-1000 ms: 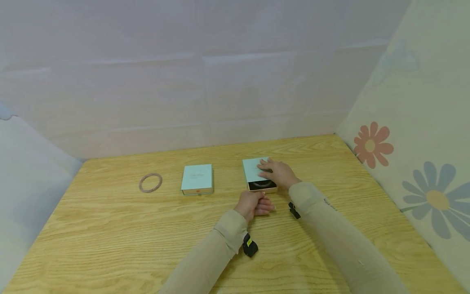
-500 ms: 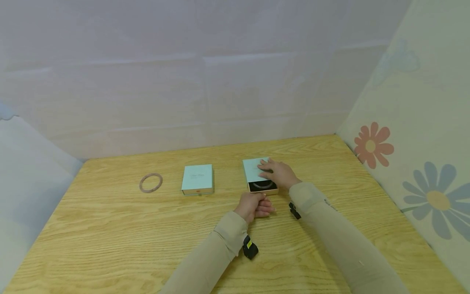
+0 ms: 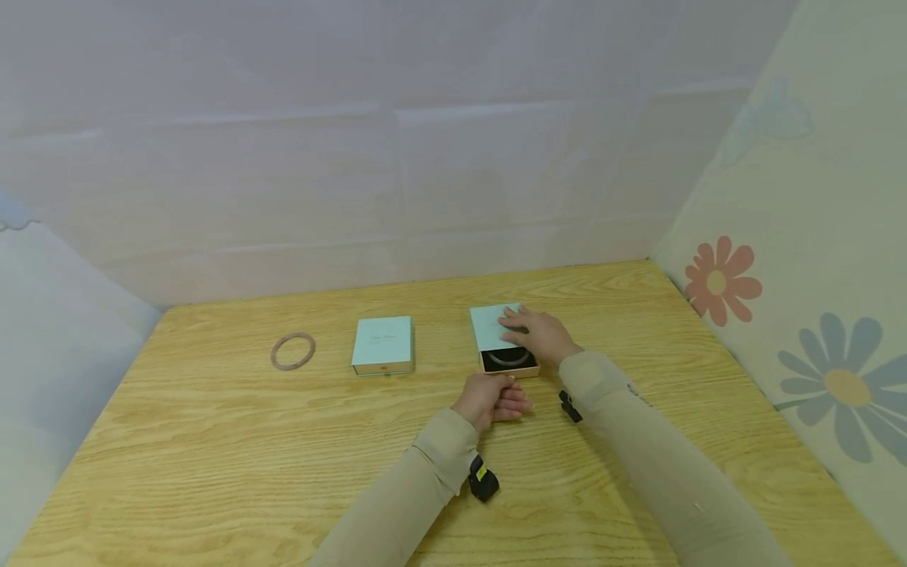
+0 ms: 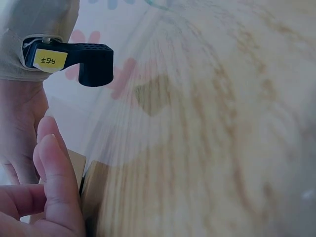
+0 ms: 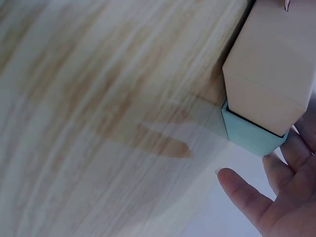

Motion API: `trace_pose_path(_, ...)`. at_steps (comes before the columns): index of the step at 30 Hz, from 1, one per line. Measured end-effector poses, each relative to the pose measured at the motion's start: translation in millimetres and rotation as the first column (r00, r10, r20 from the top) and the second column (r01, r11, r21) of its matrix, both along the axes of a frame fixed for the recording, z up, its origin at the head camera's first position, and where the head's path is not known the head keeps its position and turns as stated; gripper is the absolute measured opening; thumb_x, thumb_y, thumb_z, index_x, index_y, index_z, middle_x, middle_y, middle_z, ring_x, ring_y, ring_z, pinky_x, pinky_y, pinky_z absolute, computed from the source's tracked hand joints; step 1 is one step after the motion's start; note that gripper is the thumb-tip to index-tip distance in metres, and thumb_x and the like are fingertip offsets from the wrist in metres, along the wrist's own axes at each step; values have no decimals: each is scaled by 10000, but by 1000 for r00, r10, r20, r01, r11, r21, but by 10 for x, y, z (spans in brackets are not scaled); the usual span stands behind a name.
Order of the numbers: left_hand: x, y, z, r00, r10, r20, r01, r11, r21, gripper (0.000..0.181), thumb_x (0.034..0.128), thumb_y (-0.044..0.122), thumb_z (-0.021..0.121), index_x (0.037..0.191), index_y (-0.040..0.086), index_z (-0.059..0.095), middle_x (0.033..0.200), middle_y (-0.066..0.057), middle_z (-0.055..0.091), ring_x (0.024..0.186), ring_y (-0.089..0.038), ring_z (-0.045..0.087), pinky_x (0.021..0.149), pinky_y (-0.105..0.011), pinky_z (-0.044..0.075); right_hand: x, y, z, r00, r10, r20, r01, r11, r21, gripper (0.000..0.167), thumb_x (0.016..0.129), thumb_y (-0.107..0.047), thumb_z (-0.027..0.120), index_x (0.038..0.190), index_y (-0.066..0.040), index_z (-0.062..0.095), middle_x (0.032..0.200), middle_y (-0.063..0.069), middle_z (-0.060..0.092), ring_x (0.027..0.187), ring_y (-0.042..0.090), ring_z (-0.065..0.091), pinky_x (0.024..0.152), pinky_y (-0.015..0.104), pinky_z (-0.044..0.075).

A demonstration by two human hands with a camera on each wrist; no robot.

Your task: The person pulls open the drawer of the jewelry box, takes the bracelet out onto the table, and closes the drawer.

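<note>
In the head view, a light teal box (image 3: 487, 327) stands at the right with its drawer (image 3: 512, 373) partly out, and a ring (image 3: 510, 362) lies on the drawer's black inside. The right hand (image 3: 544, 339) rests on the lid with spread fingers; in the right wrist view its thumb (image 5: 244, 195) stays off the box. At the drawer's front, the left hand (image 3: 489, 400) pinches with thumb and forefinger, its other fingers loosely bent. A bit of pink ribbon (image 5: 287, 5) shows at that front; the pinch itself is hidden.
A second teal box (image 3: 383, 342), its drawer in, stands to the left on the wooden table (image 3: 283, 457). Farther left lies a pinkish ring (image 3: 274, 352). A pale cloth wall (image 3: 397, 181) rises behind the table, with a flowered one at the right.
The drawer has slid slightly farther out toward the person, showing more of the black inside and the ring. The left hand has moved slightly toward the person; the right hand stays on the lid.
</note>
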State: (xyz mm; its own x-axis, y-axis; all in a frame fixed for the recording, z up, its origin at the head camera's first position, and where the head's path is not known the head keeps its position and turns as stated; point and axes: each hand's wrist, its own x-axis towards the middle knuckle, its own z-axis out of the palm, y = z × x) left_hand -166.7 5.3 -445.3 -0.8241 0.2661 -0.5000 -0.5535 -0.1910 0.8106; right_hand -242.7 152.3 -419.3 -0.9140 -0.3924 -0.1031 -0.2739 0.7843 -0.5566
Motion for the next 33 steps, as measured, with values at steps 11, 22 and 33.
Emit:
trace_pose_path(11, 18, -9, 4, 1000, -9, 12, 9, 1000, 19, 266, 1016, 59, 473, 1138, -144, 594, 650, -29, 635, 541, -95, 654, 509, -214, 548, -21, 1, -9, 1000, 14, -15, -14, 1000, 2, 472, 993, -272, 571, 1411, -67, 502, 1519, 114, 338, 1440, 359, 176, 1152, 560, 139)
trace_pose_path(22, 51, -5, 6, 1000, -4, 12, 3, 1000, 14, 268, 1015, 66, 479, 1127, -143, 605, 643, -25, 631, 523, -89, 645, 481, -196, 530, -31, 9, -37, 1000, 18, -22, -18, 1000, 0, 469, 994, -270, 570, 1410, -65, 502, 1520, 116, 335, 1439, 366, 173, 1147, 565, 154)
trace_pose_path(33, 70, 8, -21, 1000, 4, 12, -4, 1000, 18, 255, 1010, 53, 475, 1093, -144, 614, 641, -25, 631, 526, -89, 645, 461, -182, 512, -14, 11, -30, 999, 19, -28, -19, 1000, -11, 464, 993, -260, 572, 1405, -57, 506, 1515, 124, 340, 1438, 366, 180, 1144, 564, 170)
